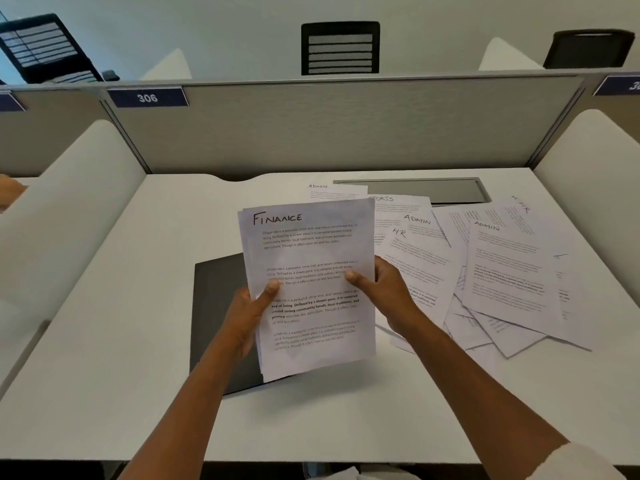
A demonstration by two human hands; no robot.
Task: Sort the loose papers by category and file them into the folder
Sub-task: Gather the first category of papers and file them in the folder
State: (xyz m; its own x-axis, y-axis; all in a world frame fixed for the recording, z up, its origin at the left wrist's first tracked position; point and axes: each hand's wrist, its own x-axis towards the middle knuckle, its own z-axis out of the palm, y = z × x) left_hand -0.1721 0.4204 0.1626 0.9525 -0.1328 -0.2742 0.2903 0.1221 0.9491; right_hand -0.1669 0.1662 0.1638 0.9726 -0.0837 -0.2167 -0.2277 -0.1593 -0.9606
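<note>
Now, hands: both up over the desk, each clamped on the same sheaf of paper.
Left hand (247,315): gripping the stack's left edge, thumb pressed flat on the front page, fingers tucked out of sight behind.
Right hand (382,291): gripping the right edge, thumb on the front, fingers wrapped behind the pages.
Held stack (308,289): several sheets, edges slightly staggered, tilted up toward the camera; top page headed "FINANCE" in handwriting, printed paragraphs below.
Folder (216,306): dark, lying flat on the desk right under the stack, showing at 9 o'clock and 7 o'clock of it; open or closed, cannot tell.
Desk (104,358): white top, carrying folder and papers.
Loose papers (502,278): a fanned, overlapping spread at 3 o'clock of the held stack, flat on the desk; handwritten headings read "ADMIN" and "HR", and one partly covered heading ends in "PORTS".
Far sheet (334,192): at 12 o'clock, peeking out behind the stack, headed "ADMIN".
Cable tray (415,190): grey recessed slot at 1 o'clock, its lower edge overlapped by papers.
Partition (329,126): grey divider behind the desk, blue plate "306" (148,97) at 11 o'clock.
Chair (340,48): black mesh back beyond the partition at 12 o'clock.
</note>
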